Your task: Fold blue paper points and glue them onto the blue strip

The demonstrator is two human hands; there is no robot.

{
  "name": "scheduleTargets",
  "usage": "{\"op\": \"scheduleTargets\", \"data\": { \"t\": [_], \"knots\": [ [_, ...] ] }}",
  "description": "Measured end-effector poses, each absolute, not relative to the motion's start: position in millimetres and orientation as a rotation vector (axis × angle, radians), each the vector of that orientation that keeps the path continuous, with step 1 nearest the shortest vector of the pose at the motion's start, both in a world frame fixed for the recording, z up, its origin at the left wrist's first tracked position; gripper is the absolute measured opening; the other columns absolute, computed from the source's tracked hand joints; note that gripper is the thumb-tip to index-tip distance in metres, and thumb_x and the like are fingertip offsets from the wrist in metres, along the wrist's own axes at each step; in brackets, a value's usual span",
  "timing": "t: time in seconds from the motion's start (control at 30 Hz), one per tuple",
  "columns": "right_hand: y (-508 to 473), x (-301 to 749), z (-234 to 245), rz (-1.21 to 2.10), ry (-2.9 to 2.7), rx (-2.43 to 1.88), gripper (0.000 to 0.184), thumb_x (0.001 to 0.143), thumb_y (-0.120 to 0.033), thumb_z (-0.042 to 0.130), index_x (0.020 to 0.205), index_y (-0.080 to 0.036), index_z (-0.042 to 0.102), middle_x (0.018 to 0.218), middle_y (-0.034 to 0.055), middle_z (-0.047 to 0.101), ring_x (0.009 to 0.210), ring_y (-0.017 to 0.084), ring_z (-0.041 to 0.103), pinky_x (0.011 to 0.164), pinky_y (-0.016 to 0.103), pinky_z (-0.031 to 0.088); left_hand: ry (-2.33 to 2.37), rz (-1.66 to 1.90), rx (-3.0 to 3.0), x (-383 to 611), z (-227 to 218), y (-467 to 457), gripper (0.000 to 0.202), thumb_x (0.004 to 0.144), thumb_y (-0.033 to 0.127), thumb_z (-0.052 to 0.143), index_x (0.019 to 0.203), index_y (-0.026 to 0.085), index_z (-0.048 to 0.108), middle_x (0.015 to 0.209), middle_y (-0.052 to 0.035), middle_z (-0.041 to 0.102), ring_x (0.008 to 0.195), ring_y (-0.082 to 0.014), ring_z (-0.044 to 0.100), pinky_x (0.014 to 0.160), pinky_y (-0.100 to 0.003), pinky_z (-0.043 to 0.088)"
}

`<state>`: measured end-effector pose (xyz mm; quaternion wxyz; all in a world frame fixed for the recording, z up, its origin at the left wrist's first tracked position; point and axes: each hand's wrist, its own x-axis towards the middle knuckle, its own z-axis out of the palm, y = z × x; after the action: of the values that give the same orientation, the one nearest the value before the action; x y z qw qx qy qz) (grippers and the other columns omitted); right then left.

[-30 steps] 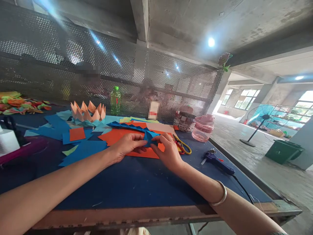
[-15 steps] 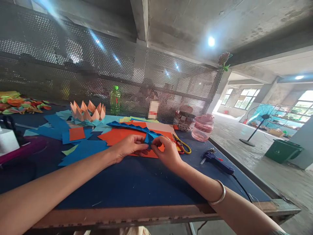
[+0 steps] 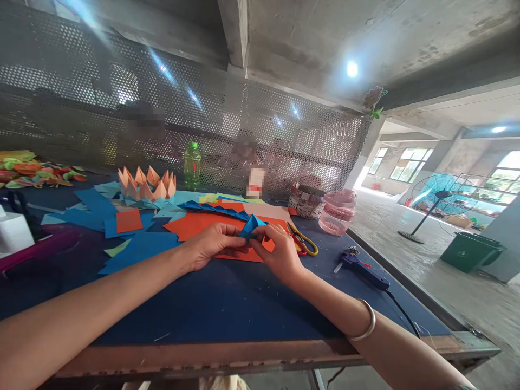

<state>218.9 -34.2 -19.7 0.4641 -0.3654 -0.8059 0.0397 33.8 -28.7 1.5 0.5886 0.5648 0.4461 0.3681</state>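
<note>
The left hand (image 3: 213,245) and right hand (image 3: 277,250) are held close together, fingers curled and pinching opposite sides of a blue pleated paper strip (image 3: 252,226) just above the tabletop. Its folded end now rises into a sharper peak between the fingertips than it did a moment ago, a small change that makes the fold stand more clearly, while the serrated length runs away from the hands, up and to the left. Directly beneath the hands lies a sheet of orange paper (image 3: 203,227). Just beyond the right hand are scissors with yellow and red handles (image 3: 303,244), and further right rests a blue hot glue gun (image 3: 361,272), its black cord trailing toward the near edge. Past the scissors stand a woven container (image 3: 305,201) and a clear jar with a pink lid (image 3: 337,214). Left of the left hand, loose blue paper pieces (image 3: 138,253) surround an orange paper square (image 3: 129,221), and ahead of them sits a folded orange paper lotus (image 3: 147,185), near a green plastic bottle (image 3: 192,165). The navy tabletop (image 3: 203,309) ends at a perforated metal screen (image 3: 284,146) beyond the hands, while a pedestal fan (image 3: 436,195) and a green bin (image 3: 469,252) stand far to the right.
</note>
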Motion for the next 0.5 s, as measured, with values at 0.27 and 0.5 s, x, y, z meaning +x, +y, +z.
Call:
{"op": "scheduleTargets", "data": {
  "t": [0.27, 0.5],
  "knots": [
    [-36.6, 218.5, -18.0, -0.006, -2.006, -0.897, 0.007, 0.084, -0.019, 0.058, 0.08, -0.022, 0.063, 0.073, 0.0004, 0.064, 0.077, 0.017, 0.054, 0.071, 0.029, 0.04, 0.957, 0.831, 1.267, 31.9, -1.1, -27.4, 0.022, 0.062, 0.031, 0.079, 0.08, 0.019, 0.074, 0.079, -0.0035, 0.076, 0.084, -0.0188, 0.068, 0.079, -0.027, 0.052],
    [-39.7, 218.9, -15.9, -0.026, -2.001, -0.873, 0.016, 0.085, -0.018, 0.054, 0.092, -0.024, 0.068, 0.081, 0.002, 0.066, 0.081, 0.017, 0.057, 0.074, 0.03, 0.041, 0.874, 0.811, 1.207, 30.8, -1.5, -25.5, 0.022, 0.066, 0.029, 0.077, 0.084, 0.017, 0.074, 0.09, -0.0081, 0.076, 0.093, -0.0221, 0.068, 0.088, -0.032, 0.05]
  ]
}}
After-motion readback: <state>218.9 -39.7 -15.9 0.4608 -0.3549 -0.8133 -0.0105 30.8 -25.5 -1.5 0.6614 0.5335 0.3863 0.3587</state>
